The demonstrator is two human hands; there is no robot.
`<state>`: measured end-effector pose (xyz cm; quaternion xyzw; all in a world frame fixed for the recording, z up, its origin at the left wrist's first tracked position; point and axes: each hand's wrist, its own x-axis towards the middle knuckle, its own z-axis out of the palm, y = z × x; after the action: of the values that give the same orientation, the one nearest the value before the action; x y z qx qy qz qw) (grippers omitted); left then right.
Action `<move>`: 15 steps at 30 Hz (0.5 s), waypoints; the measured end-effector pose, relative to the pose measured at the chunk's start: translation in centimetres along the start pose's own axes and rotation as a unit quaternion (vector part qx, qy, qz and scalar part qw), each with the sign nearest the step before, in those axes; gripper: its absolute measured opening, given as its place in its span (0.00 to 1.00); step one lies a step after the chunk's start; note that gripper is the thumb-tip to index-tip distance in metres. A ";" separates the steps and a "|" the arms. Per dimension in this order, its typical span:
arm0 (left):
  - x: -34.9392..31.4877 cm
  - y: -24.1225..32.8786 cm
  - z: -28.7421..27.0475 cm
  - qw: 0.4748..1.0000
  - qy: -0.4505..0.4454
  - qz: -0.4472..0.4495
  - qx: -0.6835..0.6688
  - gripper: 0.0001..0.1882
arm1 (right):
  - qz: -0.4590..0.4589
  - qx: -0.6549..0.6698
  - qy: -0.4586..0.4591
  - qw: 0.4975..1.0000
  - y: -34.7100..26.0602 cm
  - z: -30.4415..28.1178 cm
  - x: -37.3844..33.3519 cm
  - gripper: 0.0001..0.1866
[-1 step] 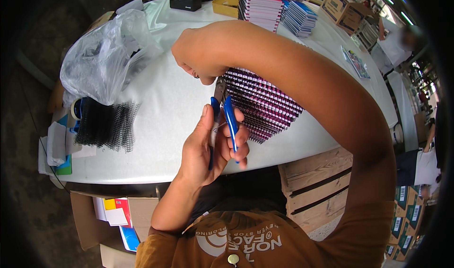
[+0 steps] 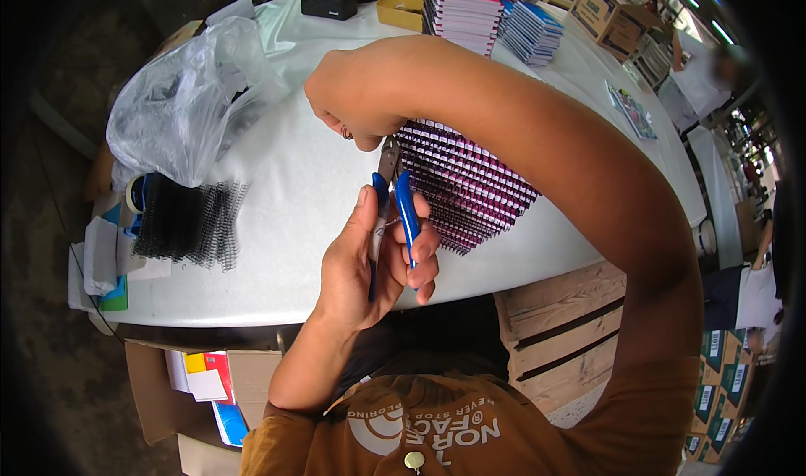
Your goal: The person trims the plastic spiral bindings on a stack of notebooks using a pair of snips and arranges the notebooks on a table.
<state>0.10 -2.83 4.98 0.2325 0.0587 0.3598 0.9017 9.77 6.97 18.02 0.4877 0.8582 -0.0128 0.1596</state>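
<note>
My left hand (image 2: 357, 262) is wrapped round the blue handles of a pair of pliers (image 2: 406, 211), whose metal jaws point away from me. The jaw tips reach the left end of a stack of wire-bound notebooks (image 2: 470, 186), with rows of dark rings over pink and white edges. From the right, my right arm arcs across above the stack. My right hand (image 2: 357, 98) is curled with its fingers down, close to the plier jaws at the stack's far left corner. Its fingertips and whatever they hold are hidden.
On the white-covered table (image 2: 294, 258) lie black wire bindings (image 2: 189, 224) and a clear plastic bag (image 2: 185, 98) at left. A tape dispenser (image 2: 330, 4), a yellow tray (image 2: 400, 10) and notebook stacks (image 2: 466, 18) stand far off. A carton of notebooks (image 2: 159, 392) sits below left.
The plier handles and the fingers of my left hand have shifted very slightly to the left and up. My right hand and the stack look unmoved.
</note>
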 end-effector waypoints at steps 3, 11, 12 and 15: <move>-0.1 -0.1 -1.1 0.996 -0.077 0.016 -0.033 0.30 | -0.015 0.025 0.021 0.999 0.2 0.3 0.2 0.12; 0.0 0.1 3.4 0.987 0.123 0.011 0.103 0.33 | -0.009 0.017 0.041 0.999 -0.2 0.2 -0.1 0.11; 0.0 0.3 2.5 0.990 0.101 0.014 0.098 0.33 | -0.012 0.012 0.040 0.999 -0.3 0.2 0.1 0.10; -0.1 0.3 -0.6 0.998 -0.063 0.011 -0.017 0.32 | -0.019 0.018 0.053 0.998 -0.4 0.2 -0.1 0.08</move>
<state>-0.30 -2.44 4.64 0.2401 -0.0064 0.3554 0.9033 9.58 6.62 17.82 0.4744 0.8740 -0.0052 0.1053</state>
